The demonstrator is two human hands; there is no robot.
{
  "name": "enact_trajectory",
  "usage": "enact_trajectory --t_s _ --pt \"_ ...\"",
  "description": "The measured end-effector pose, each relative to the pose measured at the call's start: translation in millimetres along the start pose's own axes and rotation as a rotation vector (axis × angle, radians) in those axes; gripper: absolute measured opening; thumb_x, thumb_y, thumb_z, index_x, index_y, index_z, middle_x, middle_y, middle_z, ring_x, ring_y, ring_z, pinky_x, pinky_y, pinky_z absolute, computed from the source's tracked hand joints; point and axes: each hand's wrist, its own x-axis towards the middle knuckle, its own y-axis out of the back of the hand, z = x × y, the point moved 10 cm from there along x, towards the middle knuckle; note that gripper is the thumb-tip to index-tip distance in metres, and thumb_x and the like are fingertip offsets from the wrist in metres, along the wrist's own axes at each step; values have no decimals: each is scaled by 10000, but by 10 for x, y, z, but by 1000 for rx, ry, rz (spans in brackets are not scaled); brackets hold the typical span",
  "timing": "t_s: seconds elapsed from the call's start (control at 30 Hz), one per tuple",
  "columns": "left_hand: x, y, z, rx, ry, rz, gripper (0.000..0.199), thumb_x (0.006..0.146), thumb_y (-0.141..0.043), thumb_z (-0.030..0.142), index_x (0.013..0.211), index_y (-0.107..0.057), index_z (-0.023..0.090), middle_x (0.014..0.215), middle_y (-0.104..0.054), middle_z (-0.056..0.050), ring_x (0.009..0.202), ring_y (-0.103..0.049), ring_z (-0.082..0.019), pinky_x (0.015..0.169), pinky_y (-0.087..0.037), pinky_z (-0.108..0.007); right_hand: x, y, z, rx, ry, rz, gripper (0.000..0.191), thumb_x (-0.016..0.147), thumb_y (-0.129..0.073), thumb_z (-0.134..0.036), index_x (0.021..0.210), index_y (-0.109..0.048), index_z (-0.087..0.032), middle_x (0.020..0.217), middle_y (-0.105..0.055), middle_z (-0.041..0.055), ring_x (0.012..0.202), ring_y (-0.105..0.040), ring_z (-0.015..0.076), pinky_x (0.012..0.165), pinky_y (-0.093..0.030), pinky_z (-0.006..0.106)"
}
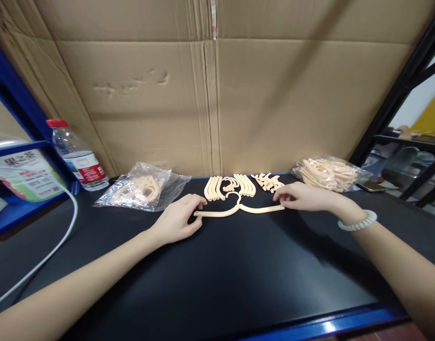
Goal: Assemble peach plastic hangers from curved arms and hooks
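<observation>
A cream plastic clothes hanger (222,214) lies on the black tabletop, its hook pointing to the back and its two arms spread sideways. My left hand (178,219) is at the hanger's left end, thumb and fingers apart on either side of the tip. At the opposite end, my right hand (303,196) has its thumb and fingertips closed at the tip. Just behind the hanger lie several loose hanger arms (213,188), another row of arms (245,184), loose hooks (231,183) between them, and a pile of small pieces (267,182).
A clear bag of cream parts (137,189) lies at the left, and a fuller bag (326,173) at the back right beside a phone-like flat object (372,186). A red-capped bottle (80,158) and a white cable (57,246) are at the left. Cardboard (149,109) stands behind.
</observation>
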Motion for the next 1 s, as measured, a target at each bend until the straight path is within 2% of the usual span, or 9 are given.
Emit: enact_trajectory --t_s 0.2,0.47,0.53,0.63,0.8,0.9,1.0 --pt "5 -2 29 18 -11 -8 180 835 -461 168 1004 -514 202 890 -575 -39 812 -553 -198 743 -454 -319 19 -21 18 20 -7 9 250 786 -556 -184 988 -700 -147 844 -703 75 718 -651 196 641 -494 286" --pt "10 29 -28 -47 6 47 167 886 -470 243 1033 -526 186 954 -600 -64 872 -575 -210 794 -480 -349 23 9 -24 -11 8 43 250 765 -535 -107 942 -704 -161 785 -705 43 657 -631 171 606 -462 257" --pt "10 34 -41 -58 15 56 193 920 -444 288 1046 -538 175 997 -610 -84 932 -581 -228 839 -482 -376 27 62 -71 -43 23 113 227 775 -524 -101 897 -705 -163 781 -707 42 658 -628 171 614 -458 260" --pt "16 14 -52 -59 26 37 291 958 -409 350 1145 -535 166 1127 -610 -115 1061 -567 -255 934 -461 -415 26 168 -189 -77 67 289 185 803 -526 -116 855 -695 -172 807 -711 46 703 -636 181 657 -461 272" --pt "37 -57 -51 -66 -2 -21 452 989 -356 391 1378 -406 167 1407 -494 -129 1303 -441 -256 1096 -355 -430 64 199 -447 -33 171 505 183 840 -527 -124 896 -693 -178 868 -715 52 765 -642 183 717 -467 290" --pt "46 -116 -75 -36 3 -72 513 996 -320 416 1427 -364 143 1478 -431 -139 1368 -374 -266 1136 -297 -464 160 169 -564 -51 171 556 187 859 -525 -123 881 -702 -176 848 -717 58 776 -640 185 734 -458 300" --pt "48 -158 -93 -8 12 -116 535 996 -295 438 1436 -369 142 1494 -416 -136 1385 -356 -285 1137 -283 -501 322 123 -641 -91 141 539 170 844 -556 -101 863 -708 -172 809 -717 51 755 -636 181 710 -436 283"
